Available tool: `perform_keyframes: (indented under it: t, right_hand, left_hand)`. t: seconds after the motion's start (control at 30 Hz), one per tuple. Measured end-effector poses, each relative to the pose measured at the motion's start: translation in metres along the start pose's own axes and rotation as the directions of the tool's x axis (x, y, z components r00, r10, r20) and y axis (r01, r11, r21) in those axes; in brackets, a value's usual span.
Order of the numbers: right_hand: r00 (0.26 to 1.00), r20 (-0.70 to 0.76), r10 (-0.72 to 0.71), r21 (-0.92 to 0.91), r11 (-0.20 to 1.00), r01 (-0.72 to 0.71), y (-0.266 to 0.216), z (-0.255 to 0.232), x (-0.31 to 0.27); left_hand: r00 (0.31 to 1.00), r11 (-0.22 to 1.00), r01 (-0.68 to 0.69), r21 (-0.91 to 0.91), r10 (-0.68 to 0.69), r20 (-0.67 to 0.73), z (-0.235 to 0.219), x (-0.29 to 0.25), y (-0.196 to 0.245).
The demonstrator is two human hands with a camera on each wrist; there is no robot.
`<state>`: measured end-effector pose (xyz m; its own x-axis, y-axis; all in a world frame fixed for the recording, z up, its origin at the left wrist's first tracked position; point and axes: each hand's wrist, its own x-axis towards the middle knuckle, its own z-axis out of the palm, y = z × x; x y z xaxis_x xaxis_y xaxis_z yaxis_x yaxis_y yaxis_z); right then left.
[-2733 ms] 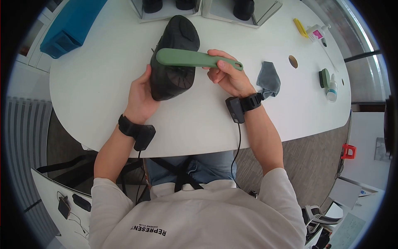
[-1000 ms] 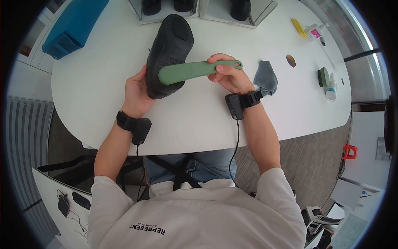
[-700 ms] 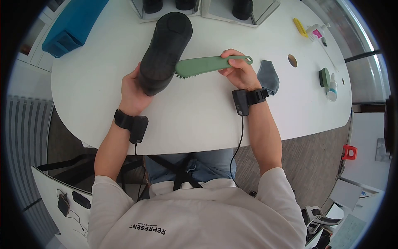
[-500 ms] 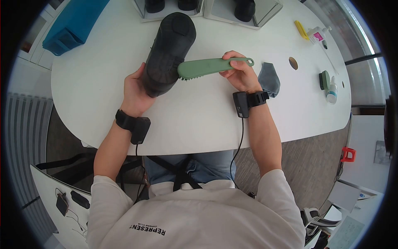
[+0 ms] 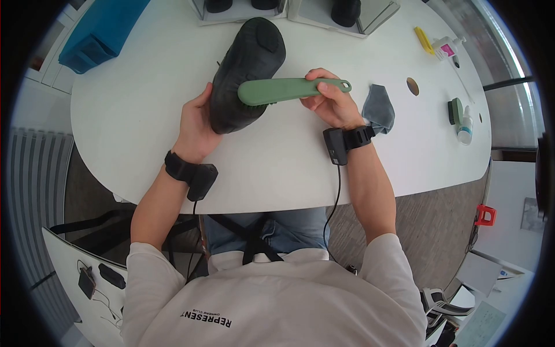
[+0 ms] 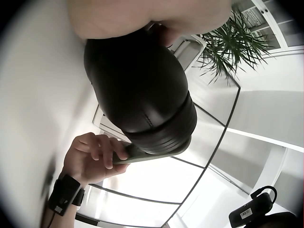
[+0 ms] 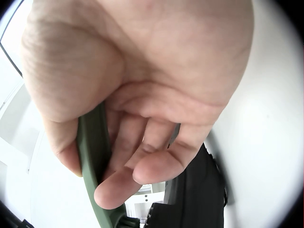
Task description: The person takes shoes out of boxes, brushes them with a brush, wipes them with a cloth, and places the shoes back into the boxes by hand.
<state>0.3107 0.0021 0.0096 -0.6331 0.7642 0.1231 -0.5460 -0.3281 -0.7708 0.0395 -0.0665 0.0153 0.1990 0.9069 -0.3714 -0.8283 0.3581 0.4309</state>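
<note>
In the head view a black shoe [image 5: 248,63] is held over the table with its sole turned up. My left hand [image 5: 198,128] grips it along the left side of its near end. The right hand [image 5: 330,99] holds a green shoe brush [image 5: 277,91] by the handle, thumb on top. The brush head lies across the sole, its dark bristles facing down and mostly hidden. From the left wrist, the green brush [image 6: 159,154] shows pressed close under the shoe's sole edge [image 6: 166,130]. In the right wrist view the brush handle [image 7: 93,147] runs between thumb and fingers.
A grey cloth [image 5: 378,109] lies right of the right hand. Farther right are a second brush [image 5: 455,111], a spray bottle [image 5: 465,128], a white bottle [image 5: 444,48] and a yellow tool [image 5: 423,40]. White boxes [image 5: 329,24] with dark shoes stand behind; a blue case [image 5: 104,37] sits far left.
The brush has left the sole, passed the shoe's right edge, and come back over the sole. The left hand has tilted the shoe, now slightly farther right.
</note>
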Motion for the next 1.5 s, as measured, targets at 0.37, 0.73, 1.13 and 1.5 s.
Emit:
perform_keyframes:
  t: [0.37, 0.73, 1.13, 1.5]
  right_hand:
    - [0.998, -0.068, -0.003, -0.038, 0.999, 0.001, 0.001, -0.001, -0.002]
    - [1.000, 0.014, -0.023, 0.060, 0.998, 0.022, -0.001, -0.001, -0.003]
    - [0.998, 0.067, -0.005, 0.052, 0.999, 0.002, 0.000, -0.002, -0.003]
    - [0.997, 0.071, 0.002, 0.064, 0.998, -0.007, 0.000, -0.003, -0.003]
  left_hand:
    - [0.978, 0.987, 0.073, -0.141, -0.043, 0.203, -0.012, -0.001, -0.004]
    - [0.897, 0.952, 0.165, -0.260, -0.035, 0.440, -0.017, 0.000, -0.004]
    - [0.963, 0.990, -0.031, -0.135, 0.065, 0.260, 0.009, -0.013, -0.006]
    - [0.965, 0.992, -0.015, -0.126, 0.047, 0.258, -0.016, 0.001, -0.003]
